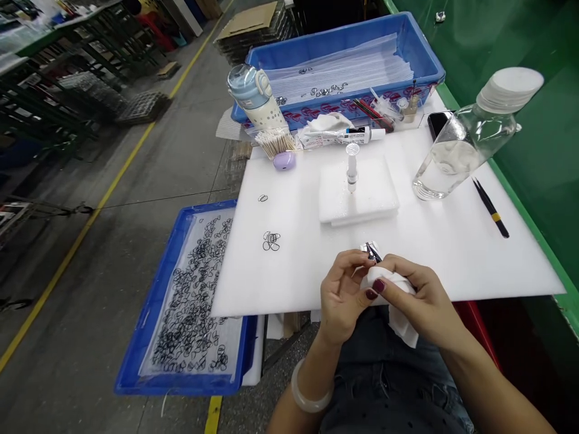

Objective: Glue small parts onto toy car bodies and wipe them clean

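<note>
My right hand (423, 295) is closed on a white cloth (404, 325), which is bunched between thumb and fingers with a loose end hanging down. My left hand (341, 295) is closed too, its fingertips at a small shiny black-and-silver part (371, 251) that sticks out beyond the cloth. Fingers and cloth hide the rest of this part. Both hands meet over the front edge of the white board (298, 283). Thin black rings (271, 242) lie in a small group on the board to the left, with another pair of rings (263, 198) farther back.
A syringe (351, 169) stands on a white foam block (380, 193). Right of it are a clear bottle (452, 157) and tweezers (491, 208). Behind lie cotton swabs (275, 143), a purple case (284, 161), a tube (357, 135), a cup (257, 99) and a blue bin (335, 36). A blue tray (181, 386) holds many rings.
</note>
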A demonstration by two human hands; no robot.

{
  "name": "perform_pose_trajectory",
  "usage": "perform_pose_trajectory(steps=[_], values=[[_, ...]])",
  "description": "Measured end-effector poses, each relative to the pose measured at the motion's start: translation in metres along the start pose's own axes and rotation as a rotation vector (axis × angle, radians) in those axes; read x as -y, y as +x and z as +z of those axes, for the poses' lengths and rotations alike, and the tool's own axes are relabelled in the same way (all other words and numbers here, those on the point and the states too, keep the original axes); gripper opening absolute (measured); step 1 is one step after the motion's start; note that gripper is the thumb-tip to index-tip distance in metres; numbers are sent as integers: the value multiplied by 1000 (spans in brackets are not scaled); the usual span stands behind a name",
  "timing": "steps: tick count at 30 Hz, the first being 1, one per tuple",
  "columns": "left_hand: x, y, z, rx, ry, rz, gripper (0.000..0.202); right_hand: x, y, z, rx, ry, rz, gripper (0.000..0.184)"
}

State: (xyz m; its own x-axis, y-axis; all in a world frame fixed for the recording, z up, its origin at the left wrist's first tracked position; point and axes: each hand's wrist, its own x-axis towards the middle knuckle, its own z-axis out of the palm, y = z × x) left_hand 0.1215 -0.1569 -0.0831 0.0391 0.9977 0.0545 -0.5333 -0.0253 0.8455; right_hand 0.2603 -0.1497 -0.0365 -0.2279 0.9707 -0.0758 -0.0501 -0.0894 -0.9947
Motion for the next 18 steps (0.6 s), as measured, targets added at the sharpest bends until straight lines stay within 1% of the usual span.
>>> perform_pose_trajectory(steps=[3,6,9,11,13,15,18], values=[[2,-2,1,-51,16,18,32,0,-3,2,79,0,28,26],[4,-3,-1,-57,48,62,31,-3,-4,2,108,-3,16,28],[5,-3,-4,-15,100,111,23,-7,-4,4,110,36,78,30],[4,-3,-5,25,121,114,14,-8,-3,6,114,62,102,32],[3,-3,-6,36,96,77,10,-7,-2,8,98,62,95,34],[1,-2,-5,6,30,21,10,-5,-1,8,64,44,80,37],[-1,0,-3,-68,-66,-71,19,-3,-1,3,-22,15,59,39]])
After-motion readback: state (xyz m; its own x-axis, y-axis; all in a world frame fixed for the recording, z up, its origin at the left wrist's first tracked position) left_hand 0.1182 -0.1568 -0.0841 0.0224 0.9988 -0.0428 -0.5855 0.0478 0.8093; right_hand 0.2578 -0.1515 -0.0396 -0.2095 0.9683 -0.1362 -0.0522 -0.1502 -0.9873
